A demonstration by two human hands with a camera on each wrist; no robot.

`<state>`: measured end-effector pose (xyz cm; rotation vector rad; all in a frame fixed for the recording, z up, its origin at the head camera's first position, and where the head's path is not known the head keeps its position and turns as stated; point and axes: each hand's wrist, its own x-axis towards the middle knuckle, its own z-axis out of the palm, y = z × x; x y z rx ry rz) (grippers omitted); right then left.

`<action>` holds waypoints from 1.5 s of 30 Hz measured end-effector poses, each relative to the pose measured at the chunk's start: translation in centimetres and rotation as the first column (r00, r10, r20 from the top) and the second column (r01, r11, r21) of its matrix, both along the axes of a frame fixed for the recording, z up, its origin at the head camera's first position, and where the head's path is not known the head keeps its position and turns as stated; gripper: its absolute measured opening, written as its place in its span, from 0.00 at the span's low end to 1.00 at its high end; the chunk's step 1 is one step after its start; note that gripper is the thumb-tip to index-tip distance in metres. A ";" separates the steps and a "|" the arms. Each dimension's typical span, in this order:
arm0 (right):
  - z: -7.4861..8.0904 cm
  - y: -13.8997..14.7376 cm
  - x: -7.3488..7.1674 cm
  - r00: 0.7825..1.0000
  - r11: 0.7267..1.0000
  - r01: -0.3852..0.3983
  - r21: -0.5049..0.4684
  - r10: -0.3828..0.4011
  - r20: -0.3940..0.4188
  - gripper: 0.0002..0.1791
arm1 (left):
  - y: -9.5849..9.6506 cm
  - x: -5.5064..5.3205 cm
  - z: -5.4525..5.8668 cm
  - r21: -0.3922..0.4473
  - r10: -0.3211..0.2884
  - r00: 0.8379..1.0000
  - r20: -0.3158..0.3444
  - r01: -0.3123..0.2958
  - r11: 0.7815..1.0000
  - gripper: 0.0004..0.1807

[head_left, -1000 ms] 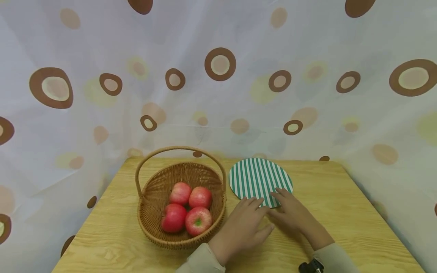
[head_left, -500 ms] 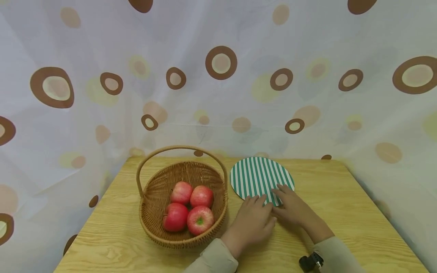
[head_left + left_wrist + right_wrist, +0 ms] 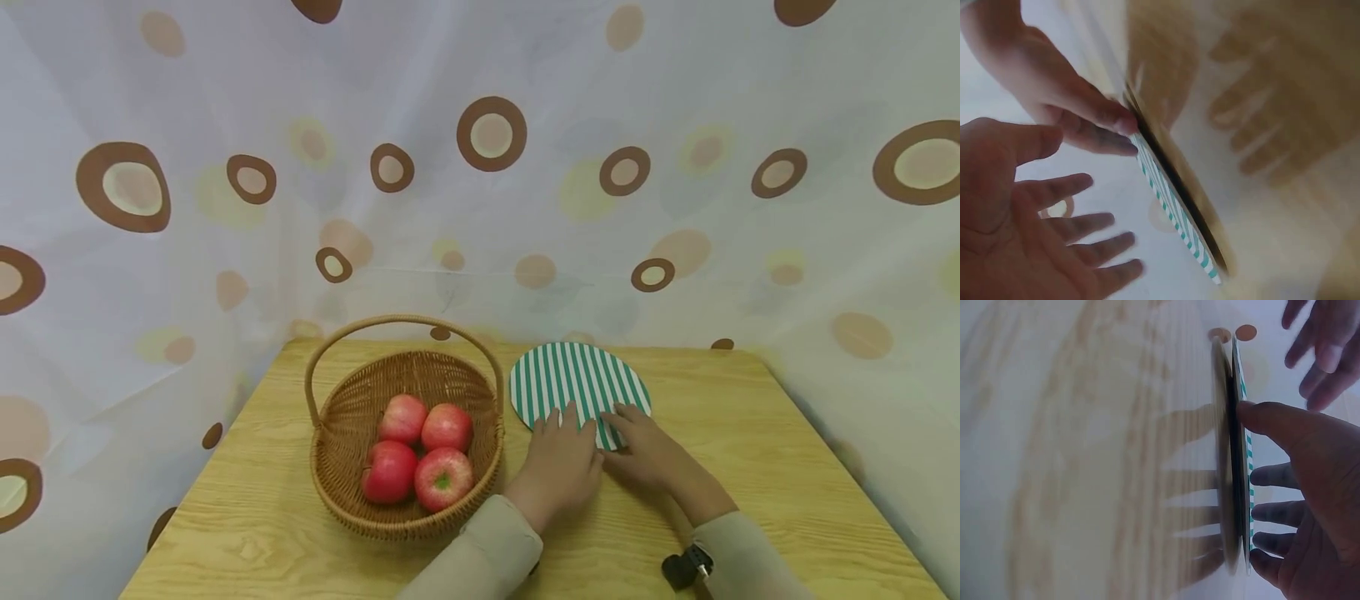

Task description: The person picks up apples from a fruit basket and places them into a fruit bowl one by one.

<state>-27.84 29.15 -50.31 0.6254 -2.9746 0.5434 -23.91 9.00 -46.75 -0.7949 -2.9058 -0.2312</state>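
A round flat mat with green and white stripes lies toward the back of the wooden table, right of the basket. My right hand has its fingertips over the striped face near the mat's front right. In the right wrist view its thumb is at the mat's edge and the fingers are spread. My left hand is just left of it, fingers extended toward the mat's near edge. The left wrist view shows this hand's fingers spread apart, with nothing held.
A wicker basket with a tall arched handle stands left of the hands, holding several red apples. A spotted curtain hangs behind and at both sides of the table.
My left hand has moved up and slightly right, its fingers now over the mat's near edge. My right hand has shifted only slightly. The whole view has drifted a little.
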 end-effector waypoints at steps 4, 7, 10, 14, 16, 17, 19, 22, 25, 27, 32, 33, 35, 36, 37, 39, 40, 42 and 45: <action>0.0 0.2 -0.2 1.000 1.000 -0.012 -0.005 0.012 0.015 0.37 | 0.5 -0.9 0.0 -0.089 0.055 0.996 0.068 -0.049 0.995 0.29; 0.0 0.2 -0.4 0.999 1.000 -0.018 -0.002 0.018 0.026 0.38 | 0.9 -1.8 -0.1 -0.119 0.083 0.993 0.089 -0.072 0.990 0.29; 0.1 0.2 -0.6 0.998 1.000 -0.013 0.001 0.013 0.056 0.40 | 1.2 -2.5 -0.3 -0.124 0.110 0.988 0.111 -0.096 0.988 0.30; 0.5 0.1 -0.7 0.995 1.000 -0.015 0.013 0.014 0.098 0.42 | 1.6 -3.2 -0.8 -0.111 0.141 0.975 0.170 -0.123 0.986 0.32; 0.6 0.1 -0.8 0.994 1.000 -0.021 0.021 0.018 0.106 0.42 | 1.7 -3.4 -1.1 -0.104 0.148 0.969 0.196 -0.130 0.986 0.32; 0.7 0.2 -0.8 0.994 1.000 -0.021 0.023 0.019 0.107 0.42 | 1.8 -3.5 -1.2 -0.101 0.149 0.967 0.206 -0.130 0.986 0.32; 0.8 0.2 -0.8 0.994 0.999 -0.025 0.025 0.022 0.106 0.41 | 2.0 -3.7 -1.5 -0.100 0.146 0.966 0.214 -0.127 0.987 0.31; 1.0 0.1 -0.8 0.994 0.999 -0.025 0.034 0.021 0.111 0.40 | 2.1 -4.0 -1.8 -0.100 0.147 0.963 0.225 -0.128 0.987 0.31; 1.1 0.1 -0.9 0.992 0.999 -0.024 0.046 0.018 0.128 0.39 | 2.1 -4.1 -1.8 -0.105 0.168 0.955 0.243 -0.147 0.984 0.33; 1.2 0.0 -1.0 0.990 0.998 -0.021 0.057 0.013 0.137 0.39 | 2.0 -4.2 -1.8 -0.106 0.189 0.951 0.246 -0.168 0.980 0.34; 1.3 0.1 -1.2 0.989 0.998 -0.017 0.067 0.007 0.145 0.40 | 1.9 -4.4 -1.8 -0.109 0.235 0.937 0.257 -0.214 0.971 0.35; 1.3 0.2 -1.3 0.989 0.998 -0.015 0.068 0.005 0.146 0.40 | 1.9 -4.5 -1.8 -0.114 0.243 0.936 0.256 -0.220 0.969 0.36; 1.3 0.2 -1.4 0.988 0.998 -0.012 0.065 0.002 0.154 0.40 | 2.0 -4.6 -1.9 -0.123 0.257 0.932 0.255 -0.233 0.965 0.36; 1.4 0.2 -1.4 0.987 0.998 -0.009 0.063 -0.001 0.163 0.40 | 2.0 -4.7 -1.9 -0.131 0.265 0.931 0.252 -0.238 0.962 0.36; 1.4 0.3 -1.4 0.985 0.998 -0.010 0.063 -0.001 0.171 0.41 | 2.0 -4.7 -1.9 -0.138 0.272 0.930 0.248 -0.244 0.960 0.36; 1.4 0.3 -1.5 0.980 0.998 -0.004 0.061 -0.009 0.199 0.41 | 2.0 -4.8 -1.9 -0.153 0.279 0.929 0.243 -0.247 0.957 0.37; 1.5 0.3 -1.5 0.978 0.998 -0.003 0.063 -0.011 0.210 0.42 | 2.0 -4.7 -1.9 -0.157 0.280 0.928 0.244 -0.247 0.956 0.37; 1.6 0.2 -1.5 0.973 0.998 0.001 0.067 -0.017 0.231 0.43 | 2.0 -4.7 -1.9 -0.165 0.283 0.926 0.248 -0.248 0.955 0.37; 1.8 0.2 -1.5 0.969 0.997 0.004 0.080 -0.023 0.245 0.44 | 2.0 -4.4 -1.8 -0.170 0.285 0.924 0.257 -0.247 0.954 0.36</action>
